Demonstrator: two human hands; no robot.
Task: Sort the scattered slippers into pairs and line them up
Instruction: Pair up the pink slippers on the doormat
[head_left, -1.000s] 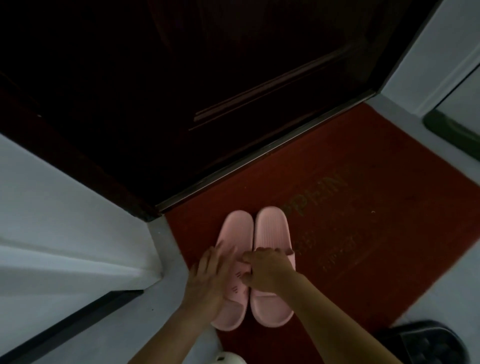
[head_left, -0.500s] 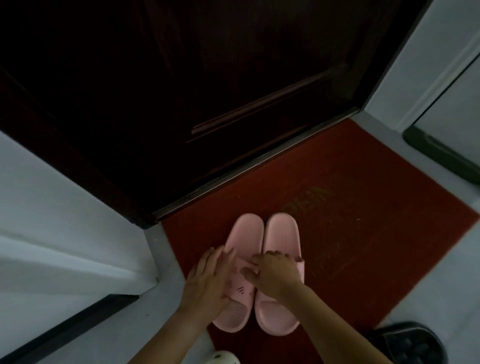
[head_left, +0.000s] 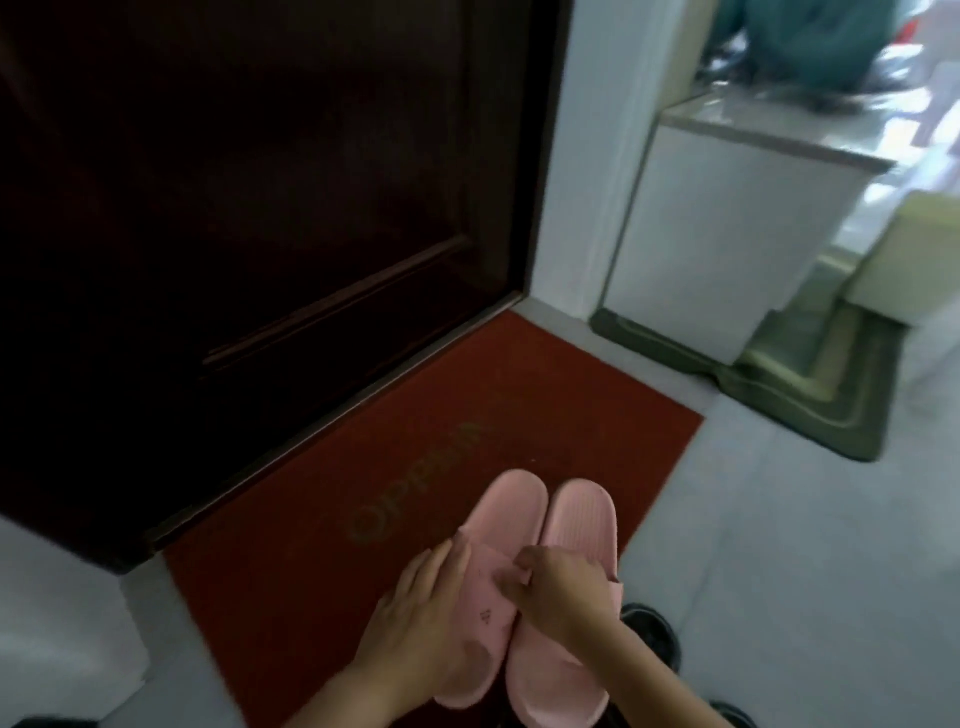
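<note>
Entryway floor: red doormat (head_left: 332, 467) against a dark door (head_left: 234, 208), grey tile (head_left: 779, 571) around it. Pink pair sits on the near right part of the mat, toes toward the door. Left pink slipper (head_left: 511, 512) and right pink slipper (head_left: 582, 519) lie side by side, inner edges touching or nearly so. Left hand (head_left: 415, 618) lies flat, fingers straight and together, pressed on the outer side of the left slipper's strap. Right hand (head_left: 561, 592) sits on the right slipper's strap, fingers curled round its inner edge at the seam between the two; how far the tips hook under is hidden. Reads as final squaring of this pair, so the task looks partway at best: a black slipper (head_left: 654, 634) lies on the tile just beside the right slipper's heel end, partly behind the forearm, no mate visible next to it. To do this step well, squeeze inward evenly from both sides so neither slipper slides ahead. Left toe looks slightly further forward, so level the toes before letting go. Foam on pile will probably drag, so lift a touch rather than shove. The door threshold makes a decent datum for the row. Pair sits close to the mat's right edge, so the next pair likely fits on its left. Main risk: tugging the strap twists the slipper out of line.
</note>
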